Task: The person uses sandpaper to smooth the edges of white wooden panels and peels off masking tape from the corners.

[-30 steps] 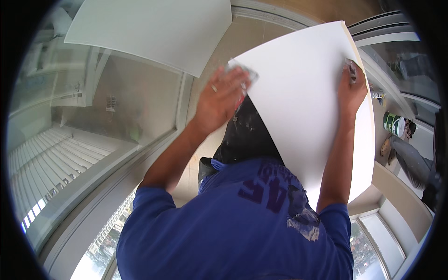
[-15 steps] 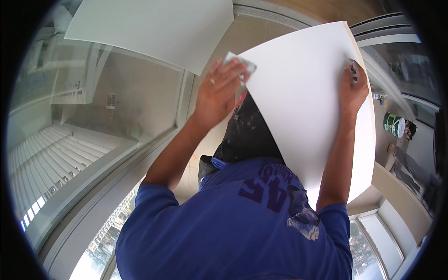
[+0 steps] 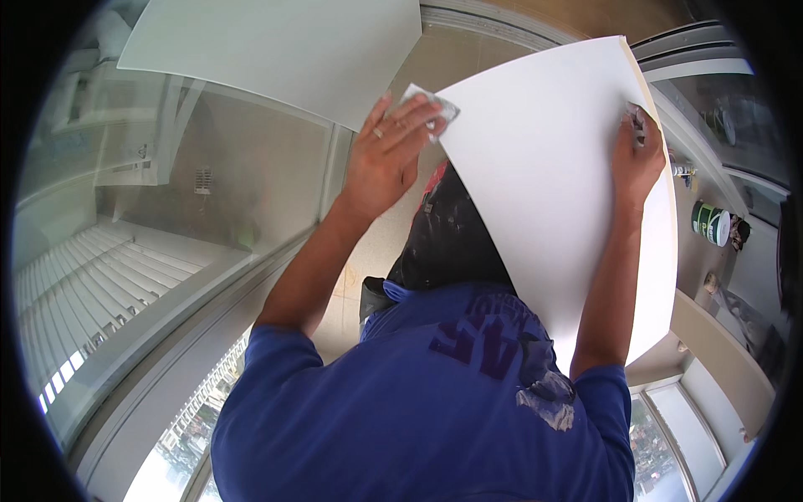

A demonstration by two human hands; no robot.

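A large white panel (image 3: 544, 184) leans upright in front of my body and legs, its far corner pointing up and right. My left hand (image 3: 389, 155) presses a small folded grey-white sheet (image 3: 431, 111), which looks like sandpaper, against the panel's left edge near the upper corner. A ring shows on one finger. My right hand (image 3: 638, 159) is closed at the panel's right edge, its forearm lying along the white face. The fingers there are curled and dusty, and part of them is hidden.
Another white panel (image 3: 276, 50) stands at the far left by a glass pane (image 3: 251, 159). On the right a green and white paint bucket (image 3: 709, 223) sits on the floor, near dark cloth (image 3: 739, 233). White slats (image 3: 109, 276) lie behind glass at left.
My left hand and the folded sheet have shifted slightly along the panel's left edge, and the hand is less blurred now. The right hand keeps its place on the panel.
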